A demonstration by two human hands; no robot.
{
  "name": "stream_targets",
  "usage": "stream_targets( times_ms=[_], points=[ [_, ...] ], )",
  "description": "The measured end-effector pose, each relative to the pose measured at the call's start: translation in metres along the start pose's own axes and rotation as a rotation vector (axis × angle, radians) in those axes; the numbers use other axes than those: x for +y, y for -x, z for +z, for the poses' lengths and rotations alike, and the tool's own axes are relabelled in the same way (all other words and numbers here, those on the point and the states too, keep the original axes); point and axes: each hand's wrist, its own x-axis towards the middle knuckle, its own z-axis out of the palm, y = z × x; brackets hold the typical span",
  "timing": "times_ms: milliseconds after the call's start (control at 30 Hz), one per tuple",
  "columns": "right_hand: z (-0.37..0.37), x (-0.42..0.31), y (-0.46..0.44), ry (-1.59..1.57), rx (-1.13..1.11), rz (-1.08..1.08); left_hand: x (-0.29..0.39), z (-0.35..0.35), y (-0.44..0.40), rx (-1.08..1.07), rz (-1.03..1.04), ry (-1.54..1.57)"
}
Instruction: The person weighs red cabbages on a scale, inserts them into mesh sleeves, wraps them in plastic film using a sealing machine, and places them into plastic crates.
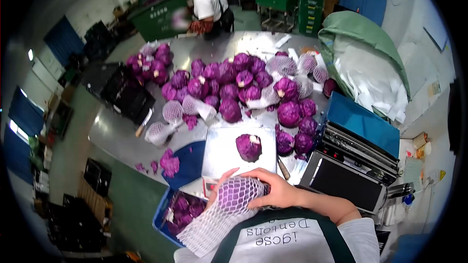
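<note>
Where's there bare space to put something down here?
The metal table is bare between the black crate, the knife beside it and the left edge, plus a strip behind the cabbage heap. The scale has room left of its single cabbage. The middle and right are crowded.

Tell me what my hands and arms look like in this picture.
Your right hand is ungloved, as is the visible part of your left hand. Your right forearm is bare below a short white sleeve, with nothing worn at the wrist.

Cabbage (240,194): purple, rounded; I hold it sleeved.
Net sleeve (206,230): white, stretched around it, loose end leftward.
</note>
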Motion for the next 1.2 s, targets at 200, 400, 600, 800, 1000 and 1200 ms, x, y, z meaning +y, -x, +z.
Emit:
stream_targets(
  times_ms=[200,400,600,800,1000,1200],
  points=[
    [-0.009,0.01,0.02,-0.286,0.059,0.252,-0.007,0.014,0.013,0.082,-0.239,0.183],
    [-0.026,0.037,0.017,-0.494,0.032,0.432,0.007,0.033,0.01,0.162,-0.426,0.079],
    [-0.039,0.045,0.01,-0.922,0.077,0.379,0.003,0.012,0.021,-0.024,-0.362,0.173],
    [-0.037,0.055,0.014,-0.843,-0.096,0.938,0.004,0.003,0.017,-0.244,-0.379,0.337],
    [-0.05,0.028,0.022,-0.167,-0.588,0.673,0.025,0.014,0.014,-0.276,-0.474,-0.18],
    [-0.048,0.052,0.019,-1.028,-0.176,0.33,-0.046,-0.074,-0.018,-0.315,-0.661,0.106]
  ],
)
